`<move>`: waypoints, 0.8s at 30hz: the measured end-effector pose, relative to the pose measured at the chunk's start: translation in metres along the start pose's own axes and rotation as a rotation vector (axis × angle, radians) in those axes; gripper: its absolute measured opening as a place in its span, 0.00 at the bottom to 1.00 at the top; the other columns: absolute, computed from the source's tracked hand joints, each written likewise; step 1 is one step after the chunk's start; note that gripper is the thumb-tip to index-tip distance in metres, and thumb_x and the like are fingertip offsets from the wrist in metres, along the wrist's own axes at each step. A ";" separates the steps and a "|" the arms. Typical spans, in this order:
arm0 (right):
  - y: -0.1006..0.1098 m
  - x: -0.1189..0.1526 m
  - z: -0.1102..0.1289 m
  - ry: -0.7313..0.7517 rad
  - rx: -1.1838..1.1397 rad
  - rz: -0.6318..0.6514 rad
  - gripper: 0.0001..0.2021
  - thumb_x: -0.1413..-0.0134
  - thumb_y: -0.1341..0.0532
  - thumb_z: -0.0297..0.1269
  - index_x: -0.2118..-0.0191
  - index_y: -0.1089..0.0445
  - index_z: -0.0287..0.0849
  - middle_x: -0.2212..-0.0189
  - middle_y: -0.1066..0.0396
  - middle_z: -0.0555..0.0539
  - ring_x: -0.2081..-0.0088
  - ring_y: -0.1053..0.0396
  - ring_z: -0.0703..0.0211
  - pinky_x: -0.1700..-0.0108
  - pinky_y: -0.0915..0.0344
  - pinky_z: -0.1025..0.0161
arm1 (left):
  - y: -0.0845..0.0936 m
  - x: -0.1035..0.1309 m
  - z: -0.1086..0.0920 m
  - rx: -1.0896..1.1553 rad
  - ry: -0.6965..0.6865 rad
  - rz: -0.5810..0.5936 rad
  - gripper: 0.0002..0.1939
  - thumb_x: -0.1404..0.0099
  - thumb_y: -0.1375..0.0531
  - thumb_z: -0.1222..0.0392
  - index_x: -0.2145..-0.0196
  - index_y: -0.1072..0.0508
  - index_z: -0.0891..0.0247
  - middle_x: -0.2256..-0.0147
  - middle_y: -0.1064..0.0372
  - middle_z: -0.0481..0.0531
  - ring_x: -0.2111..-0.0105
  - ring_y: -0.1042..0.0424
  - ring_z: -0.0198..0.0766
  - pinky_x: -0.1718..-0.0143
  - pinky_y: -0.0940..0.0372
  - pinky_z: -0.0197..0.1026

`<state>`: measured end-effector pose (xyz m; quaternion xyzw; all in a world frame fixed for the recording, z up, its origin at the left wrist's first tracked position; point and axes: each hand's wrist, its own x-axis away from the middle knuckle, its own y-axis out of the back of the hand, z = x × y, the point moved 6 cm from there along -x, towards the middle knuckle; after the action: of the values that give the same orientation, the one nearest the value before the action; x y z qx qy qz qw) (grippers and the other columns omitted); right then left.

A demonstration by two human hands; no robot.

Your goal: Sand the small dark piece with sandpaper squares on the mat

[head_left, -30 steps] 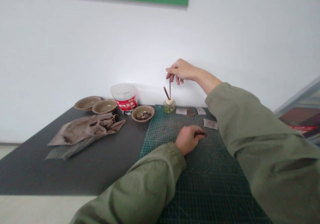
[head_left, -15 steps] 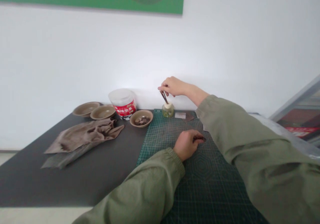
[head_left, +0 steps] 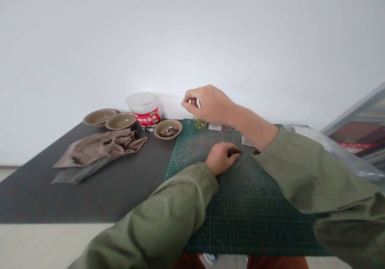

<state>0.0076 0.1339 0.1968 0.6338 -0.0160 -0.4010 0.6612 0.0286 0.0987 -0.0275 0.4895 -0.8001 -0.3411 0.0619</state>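
Note:
Resting on the green cutting mat (head_left: 210, 221), my left hand (head_left: 221, 158) is closed, with a small dark piece (head_left: 240, 152) at its fingertips, too blurred to name. My right hand (head_left: 207, 104) is raised above the back of the mat, thumb and fingers curled together. Something brown shows between those fingers, but I cannot tell whether it is held or behind them. Below the hand stands a small glass jar (head_left: 199, 123) with greenish contents, its top hidden. A brown bowl (head_left: 168, 129) with several small coin-like pieces sits to the left.
A clear plastic tub (head_left: 146, 112) with a red label and two more brown bowls (head_left: 120, 121) stand at the back left. Crumpled brown cloth (head_left: 99, 146) lies before them on the dark table (head_left: 126, 197). Transparent plastic (head_left: 337, 150) is at the right. Pale squares (head_left: 215, 127) lie near the jar.
My right hand has come off the brown sticks' position at the jar, nearer to me, and now covers the jar's top. My left hand keeps its place on the mat. The view has tilted down.

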 end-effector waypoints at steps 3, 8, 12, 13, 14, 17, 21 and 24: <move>0.023 0.067 -0.018 -0.110 -0.121 -0.014 0.12 0.28 0.35 0.38 0.49 0.17 0.40 0.57 0.15 0.45 0.62 0.24 0.56 0.55 0.34 0.57 | 0.006 -0.002 0.002 0.041 -0.008 -0.021 0.19 0.20 0.34 0.51 0.38 0.23 0.61 0.39 0.24 0.61 0.45 0.20 0.50 0.44 0.21 0.57; 0.038 0.218 -0.068 -0.622 -0.340 -0.233 0.19 0.40 0.25 0.39 0.44 0.17 0.42 0.56 0.14 0.43 0.66 0.23 0.55 0.61 0.29 0.55 | 0.016 -0.005 -0.012 0.158 -0.073 -0.068 0.18 0.20 0.33 0.51 0.40 0.22 0.63 0.42 0.22 0.60 0.47 0.20 0.49 0.45 0.21 0.57; 0.000 0.297 -0.052 -0.719 -0.477 -0.286 0.19 0.40 0.24 0.41 0.45 0.17 0.43 0.58 0.14 0.44 0.68 0.20 0.54 0.65 0.25 0.56 | 0.010 0.003 -0.040 0.272 -0.143 -0.066 0.14 0.25 0.28 0.50 0.51 0.16 0.64 0.55 0.15 0.58 0.53 0.16 0.47 0.46 0.21 0.52; -0.009 0.309 -0.045 -0.738 -0.508 -0.322 0.18 0.39 0.24 0.42 0.46 0.18 0.43 0.59 0.14 0.44 0.69 0.20 0.55 0.66 0.25 0.57 | 0.007 0.007 -0.047 0.293 -0.150 -0.063 0.15 0.27 0.28 0.50 0.52 0.15 0.64 0.56 0.14 0.58 0.55 0.16 0.48 0.48 0.21 0.50; -0.016 0.318 -0.039 -0.754 -0.537 -0.365 0.17 0.37 0.25 0.44 0.46 0.19 0.43 0.61 0.14 0.45 0.70 0.20 0.55 0.68 0.24 0.58 | 0.004 0.011 -0.052 0.307 -0.152 -0.062 0.15 0.27 0.27 0.49 0.52 0.14 0.63 0.57 0.13 0.59 0.55 0.15 0.48 0.49 0.21 0.50; -0.026 0.336 -0.025 -0.786 -0.596 -0.483 0.13 0.32 0.28 0.46 0.50 0.19 0.43 0.67 0.16 0.47 0.71 0.20 0.56 0.70 0.23 0.59 | -0.007 0.021 -0.065 0.308 -0.145 -0.057 0.16 0.28 0.28 0.48 0.53 0.14 0.63 0.57 0.13 0.60 0.57 0.15 0.49 0.52 0.21 0.49; -0.028 0.347 -0.018 -0.786 -0.638 -0.528 0.12 0.34 0.26 0.47 0.53 0.19 0.45 0.69 0.18 0.49 0.73 0.19 0.56 0.69 0.22 0.60 | -0.018 0.030 -0.075 0.211 -0.130 -0.036 0.16 0.26 0.30 0.47 0.53 0.14 0.63 0.57 0.13 0.59 0.58 0.15 0.48 0.53 0.21 0.48; -0.028 0.354 -0.018 -0.804 -0.643 -0.516 0.12 0.32 0.28 0.48 0.53 0.19 0.45 0.71 0.19 0.49 0.74 0.20 0.56 0.72 0.24 0.61 | -0.008 0.038 -0.081 0.060 -0.127 0.006 0.17 0.26 0.30 0.46 0.48 0.14 0.61 0.54 0.13 0.56 0.58 0.15 0.45 0.54 0.21 0.46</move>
<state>0.2425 -0.0420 -0.0033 0.1822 0.0116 -0.7435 0.6433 0.0503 0.0256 0.0201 0.4660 -0.8138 -0.3471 -0.0028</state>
